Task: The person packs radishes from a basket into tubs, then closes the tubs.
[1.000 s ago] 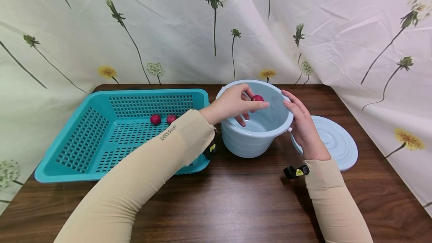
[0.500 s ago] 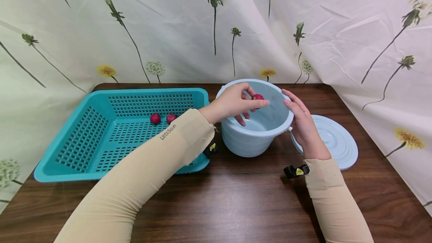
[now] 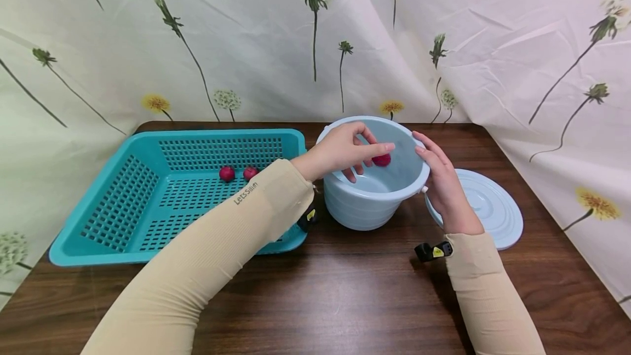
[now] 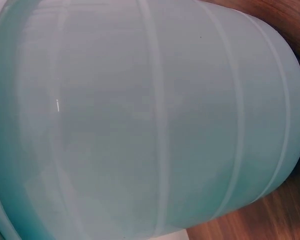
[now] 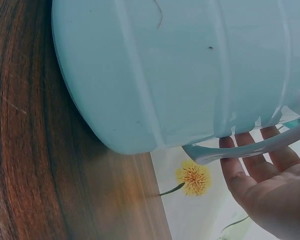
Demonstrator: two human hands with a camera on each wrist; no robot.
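Observation:
My left hand [image 3: 342, 149] is over the mouth of a light blue bucket [image 3: 362, 210], its thumb and fingers spread apart. Just under the thumb, inside the bucket, a red radish [image 3: 381, 160] shows, apart from the fingertips and partly hidden by the thumb. With my right hand [image 3: 443, 182] I hold the bucket's right rim; the right wrist view has those fingers against the outer wall, behind the bucket handle [image 5: 260, 147]. Two more radishes, one of them this radish [image 3: 227, 173], lie in a teal basket [image 3: 118, 204] to the left. The left wrist view is filled by the bucket's ribbed side [image 4: 200, 120].
A light blue lid [image 3: 493, 207] lies on the brown wooden table [image 3: 335, 295], right of the bucket and partly behind my right wrist. The basket's right end is close to the bucket, under my left forearm. A flower-print cloth [image 3: 256, 37] hangs along the back.
My left thumb and fingers have let go of the radish, and it has dropped slightly lower into the bucket. The right hand keeps its hold on the rim.

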